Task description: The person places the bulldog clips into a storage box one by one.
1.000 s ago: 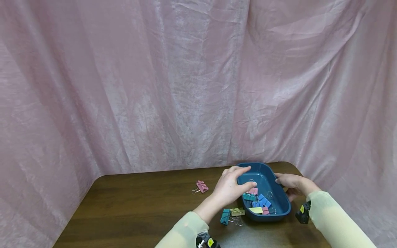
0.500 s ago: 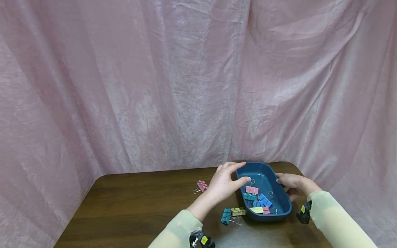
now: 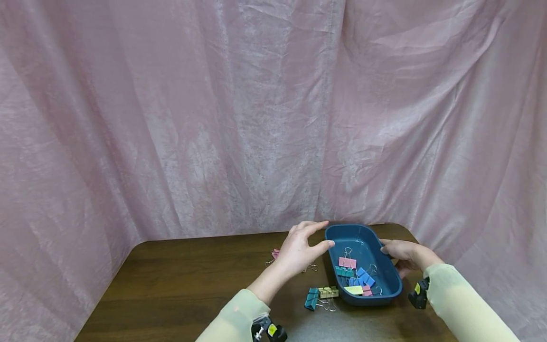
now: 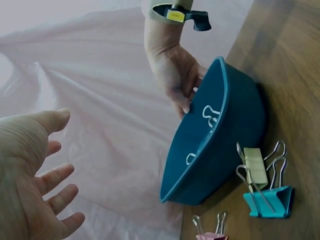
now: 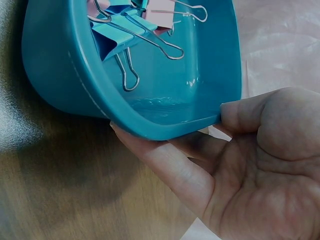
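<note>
My right hand (image 3: 403, 252) holds the right side of a blue plastic bin (image 3: 356, 233). In the right wrist view its thumb is at the rim and its fingers lie along the outer wall. Several binder clips lie in the bin, among them a pink binder clip (image 3: 347, 262) and a blue binder clip (image 3: 365, 276). My left hand (image 3: 296, 250) hovers left of the bin with nothing in it, thumb and fingers spread apart. Behind that hand a pink binder clip (image 3: 275, 253) is partly hidden, and wire handles (image 3: 313, 267) show at its right.
A teal binder clip (image 3: 311, 299) and a yellow binder clip (image 3: 328, 292) lie together on the wooden table (image 3: 188, 275), by the bin's near left corner. A pink curtain (image 3: 256, 118) hangs right behind the table's far edge.
My left hand has drawn back to the left from over the bin, uncovering the pink clip inside it and covering part of the one on the table. My right hand stays on the bin.
</note>
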Available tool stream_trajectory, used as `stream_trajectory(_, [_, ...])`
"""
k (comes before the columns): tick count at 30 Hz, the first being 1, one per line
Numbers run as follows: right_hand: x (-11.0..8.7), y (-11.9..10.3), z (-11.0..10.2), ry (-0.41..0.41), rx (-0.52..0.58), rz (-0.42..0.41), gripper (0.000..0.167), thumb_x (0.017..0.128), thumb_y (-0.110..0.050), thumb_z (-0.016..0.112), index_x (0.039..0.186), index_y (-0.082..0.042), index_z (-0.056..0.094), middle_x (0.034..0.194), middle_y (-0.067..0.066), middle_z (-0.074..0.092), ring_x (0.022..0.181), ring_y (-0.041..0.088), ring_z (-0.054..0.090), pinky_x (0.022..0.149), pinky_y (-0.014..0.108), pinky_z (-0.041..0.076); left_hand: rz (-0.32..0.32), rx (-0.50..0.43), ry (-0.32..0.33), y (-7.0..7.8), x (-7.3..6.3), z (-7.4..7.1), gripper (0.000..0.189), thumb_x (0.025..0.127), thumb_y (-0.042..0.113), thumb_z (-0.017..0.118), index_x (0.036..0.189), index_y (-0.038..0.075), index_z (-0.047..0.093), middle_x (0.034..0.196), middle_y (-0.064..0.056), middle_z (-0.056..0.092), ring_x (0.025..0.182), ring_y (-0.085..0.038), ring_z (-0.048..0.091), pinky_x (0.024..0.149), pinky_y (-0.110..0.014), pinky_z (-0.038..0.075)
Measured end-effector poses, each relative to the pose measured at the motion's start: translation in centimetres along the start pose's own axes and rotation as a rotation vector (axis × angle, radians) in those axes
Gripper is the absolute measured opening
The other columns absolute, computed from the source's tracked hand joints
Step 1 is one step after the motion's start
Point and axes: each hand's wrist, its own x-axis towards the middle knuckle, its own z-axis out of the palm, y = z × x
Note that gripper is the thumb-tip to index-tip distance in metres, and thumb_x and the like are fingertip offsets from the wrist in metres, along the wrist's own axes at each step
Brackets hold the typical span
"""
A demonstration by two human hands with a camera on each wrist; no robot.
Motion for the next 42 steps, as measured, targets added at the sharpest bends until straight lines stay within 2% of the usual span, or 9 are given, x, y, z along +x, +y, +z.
stream_trajectory(11, [0.2, 0.2, -0.2, -0.009, 0.003, -0.002, 0.058, 0.110, -0.012, 0.031, 0.162, -0.006, 0.008, 0.131, 0.038, 0.046, 0.079, 0.040, 0.071, 0.067, 0.050, 0.061, -0.017, 0.004, 0.052, -1.6, 0.1, -2.2, 0.050, 0.094, 0.046, 0.072, 0.139, 0.028, 0.065, 0.136, 0.001, 0.060, 0.126, -0.025, 0.051, 0.102, -0.048, 0.045])
stream_trajectory(21, [0.3, 0.2, -0.2, 0.003, -0.018, -0.001, 0.057, 0.111, -0.013, 0.032, 0.163, -0.005, 0.009, 0.125, 0.033, 0.052, 0.078, 0.038, 0.071, 0.066, 0.046, 0.061, -0.066, 0.035, 0.088, -3.5, -0.2, -3.9, 0.046, 0.094, 0.042, 0.073, 0.138, 0.028, 0.067, 0.135, 0.001, 0.061, 0.128, -0.028, 0.050, 0.102, -0.052, 0.045])
stream_trajectory(26, [0.2, 0.1, -0.2, 0.002, -0.011, -0.004, 0.057, 0.111, -0.013, 0.031, 0.162, -0.005, 0.009, 0.126, 0.034, 0.051, 0.079, 0.038, 0.070, 0.067, 0.047, 0.061, -0.091, 0.054, 0.097, -4.2, -0.5, -4.7, 0.046, 0.094, 0.045, 0.072, 0.138, 0.030, 0.067, 0.136, 0.003, 0.060, 0.129, -0.028, 0.050, 0.102, -0.052, 0.045])
stream_trajectory(38, [0.5, 0.3, -0.3, -0.030, 0.040, -0.012, 0.059, 0.108, -0.008, 0.031, 0.162, -0.005, 0.007, 0.138, 0.041, 0.039, 0.084, 0.042, 0.070, 0.069, 0.054, 0.060, -0.087, 0.082, 0.150, -5.3, -1.0, -6.1, 0.043, 0.094, 0.039, 0.073, 0.134, 0.026, 0.069, 0.134, 0.000, 0.063, 0.128, -0.032, 0.052, 0.104, -0.053, 0.043])
stream_trajectory(42, [0.5, 0.3, -0.4, -0.027, 0.036, -0.008, 0.059, 0.108, -0.009, 0.031, 0.162, -0.005, 0.008, 0.137, 0.041, 0.039, 0.083, 0.042, 0.070, 0.068, 0.053, 0.061, -0.097, 0.093, 0.162, -5.8, -1.2, -6.5, 0.042, 0.095, 0.038, 0.072, 0.134, 0.025, 0.070, 0.134, 0.000, 0.063, 0.129, -0.033, 0.052, 0.104, -0.053, 0.043])
